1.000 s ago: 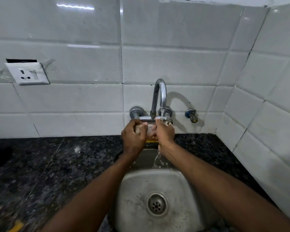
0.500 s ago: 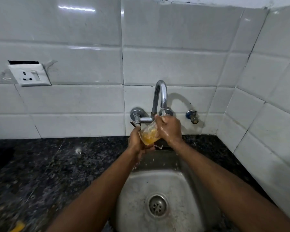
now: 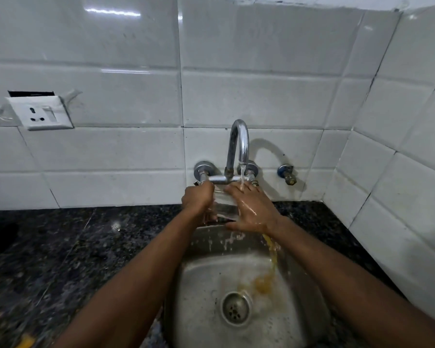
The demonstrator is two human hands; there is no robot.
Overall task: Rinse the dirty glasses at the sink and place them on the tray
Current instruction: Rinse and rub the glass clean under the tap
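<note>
Since the camera's so wide, most of the shot is the glossy white tiled wall (image 3: 261,71), then the black speckled stone counter (image 3: 86,247), which goes blurry toward the lower left. Set into it is the small stainless steel sink (image 3: 201,285), near edge cut off by the frame and partly covered by both forearms. The left hand (image 3: 197,199) is curled round one end of the clear drinking glass (image 3: 225,208), gripping it. The right hand (image 3: 253,212) clasps the other end, fingers over the top, thumb underneath. That glass lies sideways over the back of the sink, right under the curved chrome tap (image 3: 239,144), and honestly it's mostly hidden and smeared, so I can't make out its rim. Running water (image 3: 242,175) lands on the right hand's fingers. A thin orange trickle (image 3: 273,259) drops below the right wrist and pools near the round metal drain (image 3: 236,308). Couple of yellow scraps (image 3: 25,341) at the bottom left edge, too blurry to identify.
</note>
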